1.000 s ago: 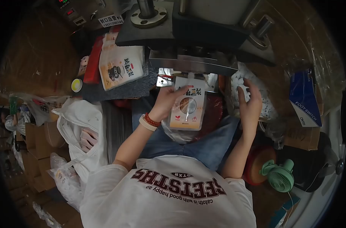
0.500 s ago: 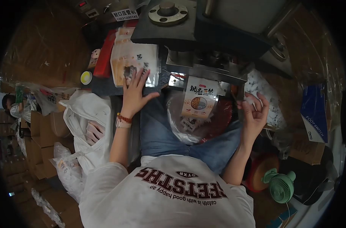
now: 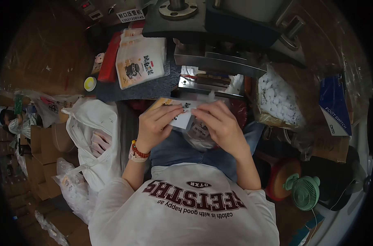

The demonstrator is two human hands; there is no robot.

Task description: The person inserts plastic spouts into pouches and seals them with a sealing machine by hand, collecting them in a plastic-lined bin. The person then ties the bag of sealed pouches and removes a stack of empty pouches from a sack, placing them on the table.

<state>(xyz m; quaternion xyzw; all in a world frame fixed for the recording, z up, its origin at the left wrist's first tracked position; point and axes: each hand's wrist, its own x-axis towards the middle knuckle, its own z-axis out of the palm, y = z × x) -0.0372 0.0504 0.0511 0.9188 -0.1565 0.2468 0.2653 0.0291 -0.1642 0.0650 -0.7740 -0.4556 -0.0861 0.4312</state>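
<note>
Over my lap, my left hand [image 3: 157, 123] is closed on a printed plastic pouch [image 3: 180, 121], white and orange with dark lettering. At the pouch's right edge, the fingers of my right hand [image 3: 221, 125] are pinched together; whether they also hold a small piece is hidden. Beyond my hands, a stack of similar pouches [image 3: 141, 61] lies on a dark cloth. A metal press machine [image 3: 219, 57] stands straight ahead. To its right is an open bag of small white plastic pieces [image 3: 278, 98]. A round red basin lined with clear plastic [image 3: 237, 112] sits beneath my hands, partly covered.
On the left stands an open white sack [image 3: 92, 123] with pinkish packets inside. A yellow-lidded tin [image 3: 90, 84] and a red box [image 3: 109, 59] are beside the pouch stack. On the right are a blue foot-switch box [image 3: 336, 104] and a green fan [image 3: 305, 192].
My left hand has left the stack and come to my lap with a pouch. My right hand has moved left from the bag of white pieces to meet it. The camera view has shifted slightly.
</note>
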